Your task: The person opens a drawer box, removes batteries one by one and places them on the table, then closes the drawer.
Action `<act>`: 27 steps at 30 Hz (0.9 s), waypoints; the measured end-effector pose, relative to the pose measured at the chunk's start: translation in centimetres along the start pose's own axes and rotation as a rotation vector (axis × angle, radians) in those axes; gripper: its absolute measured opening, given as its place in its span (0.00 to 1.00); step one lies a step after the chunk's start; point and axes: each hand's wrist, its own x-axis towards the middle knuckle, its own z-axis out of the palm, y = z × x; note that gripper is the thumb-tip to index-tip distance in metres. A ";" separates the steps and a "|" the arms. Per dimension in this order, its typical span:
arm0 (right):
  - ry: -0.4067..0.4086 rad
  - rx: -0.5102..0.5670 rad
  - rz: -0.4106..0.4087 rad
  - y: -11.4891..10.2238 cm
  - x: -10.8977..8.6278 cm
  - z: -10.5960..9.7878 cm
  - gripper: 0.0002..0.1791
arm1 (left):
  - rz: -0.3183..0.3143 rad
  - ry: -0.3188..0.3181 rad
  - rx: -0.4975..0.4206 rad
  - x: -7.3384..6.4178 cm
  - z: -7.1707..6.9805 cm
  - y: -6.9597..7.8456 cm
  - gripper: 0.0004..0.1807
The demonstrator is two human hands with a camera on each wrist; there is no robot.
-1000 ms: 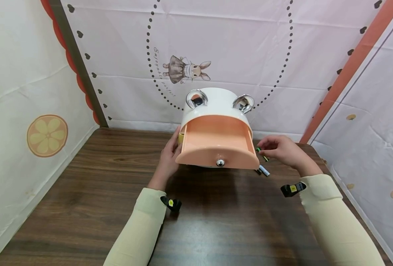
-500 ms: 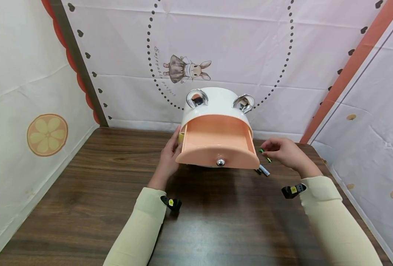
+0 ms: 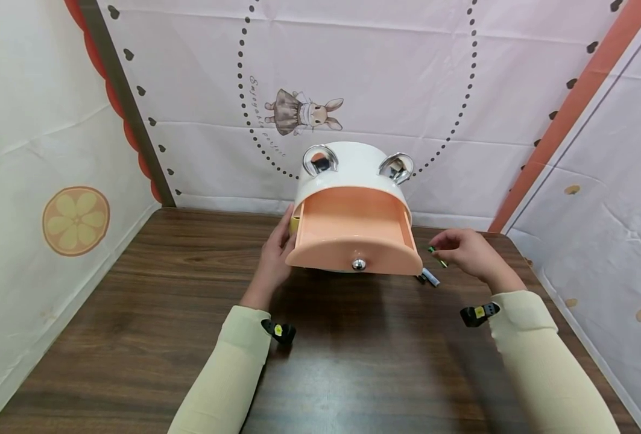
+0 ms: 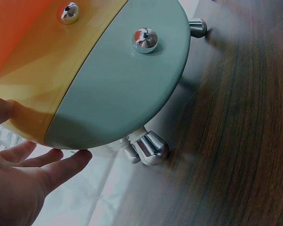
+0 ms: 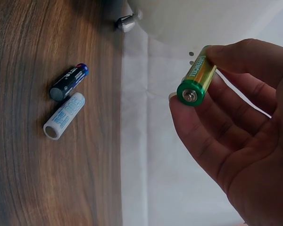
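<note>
A small rounded drawer cabinet (image 3: 358,160) with chrome ears stands at the back of the table, its peach top drawer (image 3: 353,226) pulled out with nothing inside. My left hand (image 3: 274,256) holds the cabinet's left side. In the left wrist view the thumb lies on the yellow drawer front (image 4: 42,89) and the fingers curve along the edge below the grey-green drawer front (image 4: 118,89). To the right of the cabinet, my right hand (image 3: 469,253) pinches a green and gold battery (image 5: 201,75) between thumb and fingertip, above the tabletop.
A white battery (image 5: 63,116) and a black and blue battery (image 5: 69,82) lie side by side on the dark wood table (image 3: 325,361), right of the cabinet. Fabric with printed pictures (image 3: 407,72) hangs behind and at both sides. Chrome feet (image 4: 151,148) support the cabinet.
My right hand has shifted slightly rightward and toward me, carrying the green and gold battery away from the cabinet. The left hand, cabinet and drawer stay put.
</note>
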 end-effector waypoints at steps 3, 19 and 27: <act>-0.002 0.006 0.014 0.4 0.0 0.2 0.12 | -0.025 -0.009 -0.005 -0.1 -0.1 0.4 0.32; -0.006 0.030 0.069 2.4 -0.2 1.3 0.12 | -0.028 -0.032 0.011 -1.4 -0.6 4.3 0.32; -0.006 0.019 0.097 3.2 -0.1 2.0 0.13 | -0.032 -0.026 0.029 -1.3 -0.6 4.2 0.32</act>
